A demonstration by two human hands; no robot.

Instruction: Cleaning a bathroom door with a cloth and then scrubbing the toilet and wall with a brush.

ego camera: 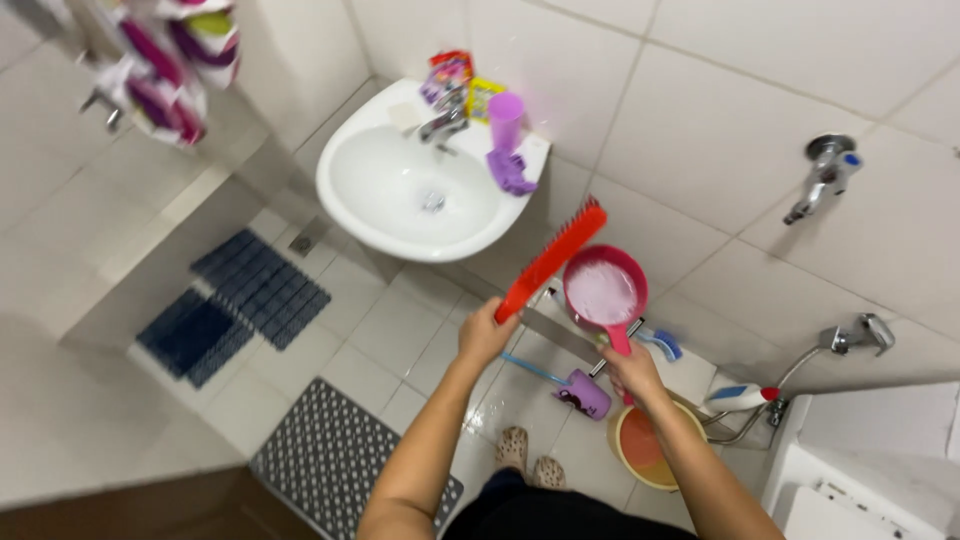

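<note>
I'm seeing the left hand gripping a red brush by its handle, fingers wrapped tight, bristles angling up toward the white sink. The right hand is clenching the pink scoop, foamy inside, above the yellow bucket.

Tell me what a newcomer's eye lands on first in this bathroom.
First the red brush, raised in the left hand at the middle of the view, just below the white sink. Beside it the right hand holds a pink dipper full of foamy white liquid, above a yellow bucket on the tiled floor.
</note>
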